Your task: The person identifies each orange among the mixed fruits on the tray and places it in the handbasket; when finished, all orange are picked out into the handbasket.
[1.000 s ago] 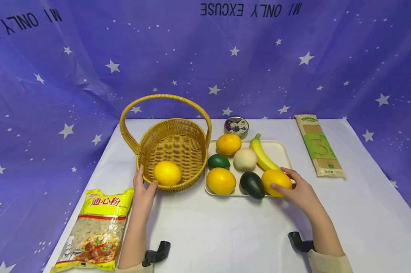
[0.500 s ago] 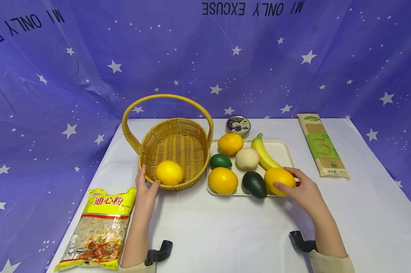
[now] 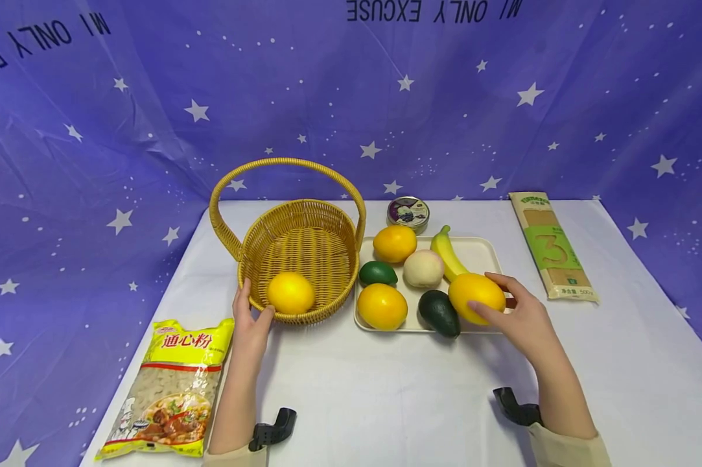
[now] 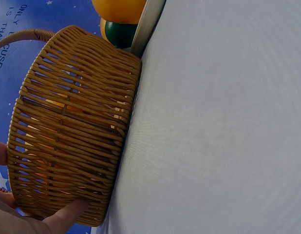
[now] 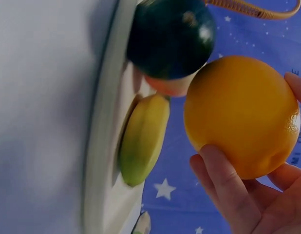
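My right hand (image 3: pixel 522 318) holds a smooth yellow-orange fruit (image 3: pixel 476 298) between thumb and fingers. In the right wrist view the fruit (image 5: pixel 242 117) is raised clear of the cream tray (image 5: pixel 99 146), near the banana (image 5: pixel 144 139). My left hand (image 3: pixel 253 327) grips the near-left rim of a wicker basket (image 3: pixel 298 214), its thumb against the woven wall in the left wrist view. One yellow fruit (image 3: pixel 290 293) lies inside the basket. On the tray are a dark avocado (image 3: pixel 439 314), a pale peach (image 3: pixel 423 268), a small green fruit (image 3: pixel 378 274) and two more yellow fruits (image 3: pixel 382 307).
Behind the tray stands a round tin (image 3: pixel 408 213). A noodle packet (image 3: pixel 553 250) lies at the back right, and a yellow pasta bag (image 3: pixel 170 389) at the front left beside my left forearm. The basket's tall handle (image 3: pixel 286 161) arches above it. A starry cloth hangs behind.
My right hand has lifted the yellow-orange fruit up off the tray, and the avocado beside it has shifted slightly. The left hand keeps its hold on the basket.
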Demonstrator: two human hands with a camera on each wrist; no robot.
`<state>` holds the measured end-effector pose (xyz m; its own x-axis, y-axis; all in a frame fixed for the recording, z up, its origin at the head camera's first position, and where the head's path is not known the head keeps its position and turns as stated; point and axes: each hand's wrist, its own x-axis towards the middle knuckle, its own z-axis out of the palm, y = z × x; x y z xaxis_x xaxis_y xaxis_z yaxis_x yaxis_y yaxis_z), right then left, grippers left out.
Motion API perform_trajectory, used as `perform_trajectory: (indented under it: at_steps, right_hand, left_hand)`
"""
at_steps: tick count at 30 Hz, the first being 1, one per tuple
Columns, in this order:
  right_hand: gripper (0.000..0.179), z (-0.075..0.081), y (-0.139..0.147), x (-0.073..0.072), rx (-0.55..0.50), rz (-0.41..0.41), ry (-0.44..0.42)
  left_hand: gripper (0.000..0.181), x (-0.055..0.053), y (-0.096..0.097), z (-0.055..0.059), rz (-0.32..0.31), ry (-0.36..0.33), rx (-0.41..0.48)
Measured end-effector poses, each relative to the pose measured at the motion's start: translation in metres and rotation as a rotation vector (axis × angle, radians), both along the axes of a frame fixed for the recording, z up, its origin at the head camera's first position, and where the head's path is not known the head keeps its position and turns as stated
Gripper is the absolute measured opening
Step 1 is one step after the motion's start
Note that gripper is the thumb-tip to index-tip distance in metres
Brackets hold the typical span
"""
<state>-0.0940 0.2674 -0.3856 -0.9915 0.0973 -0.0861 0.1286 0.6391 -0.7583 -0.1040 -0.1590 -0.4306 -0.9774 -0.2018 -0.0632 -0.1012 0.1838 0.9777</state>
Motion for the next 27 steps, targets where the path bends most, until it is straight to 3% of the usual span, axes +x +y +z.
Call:
perform_trajectory:
  at_steps: [17, 27]
  right_hand:
    - [0.067, 0.037, -0.070, -0.042, -0.137, 0.164, 0.200]
    - [0.065, 0.045, -0.116, -0.060, -0.275, 0.273, 0.185]
  left_hand:
    - [0.074, -0.001, 0.000, -0.001, 0.004, 0.031, -0.007]
    - [0.075, 0.000, -0.002, -0.001, -0.008, 0.018, -0.009]
